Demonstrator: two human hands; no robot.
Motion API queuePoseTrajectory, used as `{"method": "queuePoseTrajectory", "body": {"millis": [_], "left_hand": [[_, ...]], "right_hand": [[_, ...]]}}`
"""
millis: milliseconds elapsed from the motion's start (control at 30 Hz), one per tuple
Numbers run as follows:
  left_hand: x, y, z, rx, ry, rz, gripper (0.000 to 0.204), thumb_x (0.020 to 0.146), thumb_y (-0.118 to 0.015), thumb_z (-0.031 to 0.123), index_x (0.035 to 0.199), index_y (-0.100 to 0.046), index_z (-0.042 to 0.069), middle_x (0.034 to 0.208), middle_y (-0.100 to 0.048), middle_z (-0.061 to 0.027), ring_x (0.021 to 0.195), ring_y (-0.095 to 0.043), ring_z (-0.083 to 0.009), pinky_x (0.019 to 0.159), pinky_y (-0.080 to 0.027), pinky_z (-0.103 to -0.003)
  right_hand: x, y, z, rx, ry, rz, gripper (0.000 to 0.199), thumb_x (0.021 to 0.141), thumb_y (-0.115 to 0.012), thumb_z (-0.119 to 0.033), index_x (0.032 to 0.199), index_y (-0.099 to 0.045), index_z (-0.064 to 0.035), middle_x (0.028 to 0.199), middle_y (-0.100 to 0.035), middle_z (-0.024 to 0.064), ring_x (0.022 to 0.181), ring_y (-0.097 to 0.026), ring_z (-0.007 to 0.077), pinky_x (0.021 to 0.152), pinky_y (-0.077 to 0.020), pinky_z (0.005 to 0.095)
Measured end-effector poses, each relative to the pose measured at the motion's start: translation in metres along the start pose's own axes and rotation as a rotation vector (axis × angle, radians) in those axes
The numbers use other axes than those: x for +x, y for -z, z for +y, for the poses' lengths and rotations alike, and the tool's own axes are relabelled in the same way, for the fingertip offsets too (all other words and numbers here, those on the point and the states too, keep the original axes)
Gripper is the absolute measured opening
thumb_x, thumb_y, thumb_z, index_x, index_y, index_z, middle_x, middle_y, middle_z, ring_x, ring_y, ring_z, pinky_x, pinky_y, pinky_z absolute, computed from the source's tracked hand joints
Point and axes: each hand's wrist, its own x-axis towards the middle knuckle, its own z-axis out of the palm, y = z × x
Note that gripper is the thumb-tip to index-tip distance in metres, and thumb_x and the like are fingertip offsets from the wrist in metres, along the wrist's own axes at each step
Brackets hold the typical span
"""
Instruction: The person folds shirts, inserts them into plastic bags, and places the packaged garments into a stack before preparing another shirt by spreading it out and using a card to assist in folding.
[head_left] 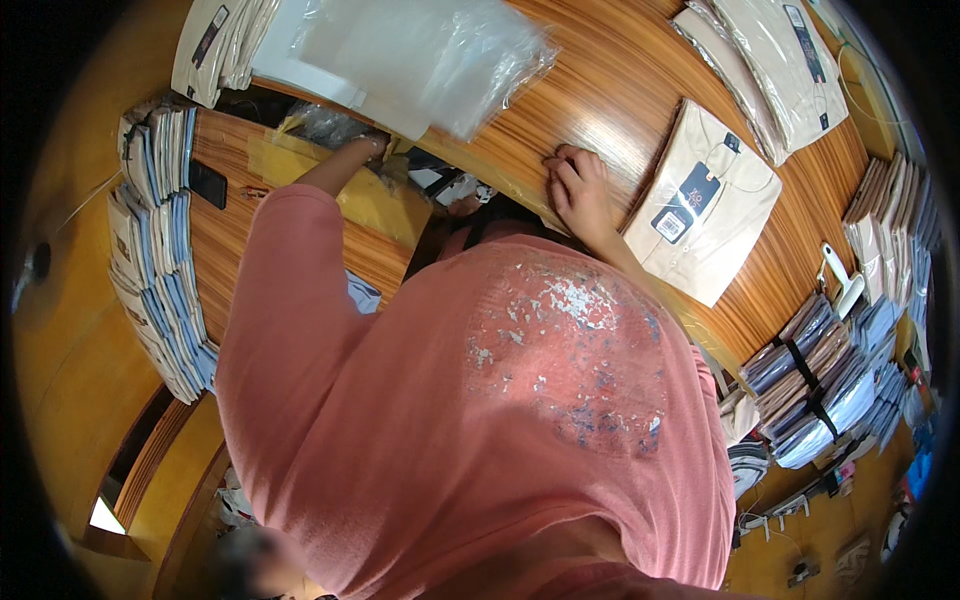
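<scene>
My left hand (372,148) reaches into the shadowed gap under the table's edge, beside crumpled clear plastic (325,125). Its fingers are hidden, so what it holds, if anything, does not show. My right hand (580,187) rests on the wooden table (610,85) near the front edge, fingers loosely bent and apart, with nothing in them. Just right of it lies a folded cream garment (735,235) with dark blue tags. A pile of clear plastic bags (400,50) lies flat on the table, beyond my left hand.
Packed cream garments (765,50) lie at the far right, others (215,50) at the far left. On a lower surface at left are a dark phone (208,185) and stacks of folded garments (160,260). Strapped bundles of clothes (810,375) and a white-handled tool (842,280) are at right.
</scene>
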Motion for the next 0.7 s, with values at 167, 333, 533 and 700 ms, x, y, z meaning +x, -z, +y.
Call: {"method": "queuePoseTrajectory", "body": {"millis": [167,333,533,700], "left_hand": [[-0.003,0.005,0.002,-0.028,0.021,-0.005,0.026,0.071,-0.06,0.01,0.097,-0.063,0.005,0.095,-0.062,-0.0161,0.088,-0.058,-0.0282,0.075,-0.045,-0.038],[-0.019,0.012,0.002,-0.1,0.05,0.013,0.025,0.072,-0.06,0.01,0.096,-0.062,0.005,0.093,-0.062,-0.0163,0.086,-0.058,-0.0277,0.074,-0.045,-0.038],[-0.097,0.034,0.015,-0.392,0.091,0.184,0.023,0.072,-0.061,0.01,0.094,-0.062,0.004,0.091,-0.062,-0.0166,0.084,-0.058,-0.0271,0.073,-0.045,-0.038],[-0.176,0.021,0.021,-0.607,-0.054,0.773,0.023,0.079,-0.059,0.013,0.068,-0.043,0.001,0.067,-0.052,-0.0064,0.066,-0.05,-0.0204,0.063,-0.04,-0.035]], "right_hand": [[-0.001,0.0,0.002,-0.001,0.015,0.031,0.022,0.073,-0.059,-0.004,0.095,-0.06,-0.0061,0.102,-0.051,0.0106,0.098,-0.047,0.0288,0.084,-0.0367,0.0391],[0.0,-0.001,0.002,0.009,0.02,0.022,0.022,0.072,-0.06,-0.004,0.094,-0.061,-0.0059,0.102,-0.051,0.0108,0.097,-0.047,0.0289,0.084,-0.0369,0.0391],[-0.002,0.0,0.001,0.015,0.039,0.041,0.019,0.073,-0.059,-0.005,0.092,-0.061,-0.0056,0.102,-0.051,0.0113,0.097,-0.047,0.0295,0.084,-0.0367,0.0396],[-0.004,0.0,0.003,-0.001,0.048,0.055,0.018,0.073,-0.059,-0.006,0.091,-0.061,-0.0052,0.101,-0.051,0.012,0.097,-0.046,0.0305,0.085,-0.0366,0.0404]]}}
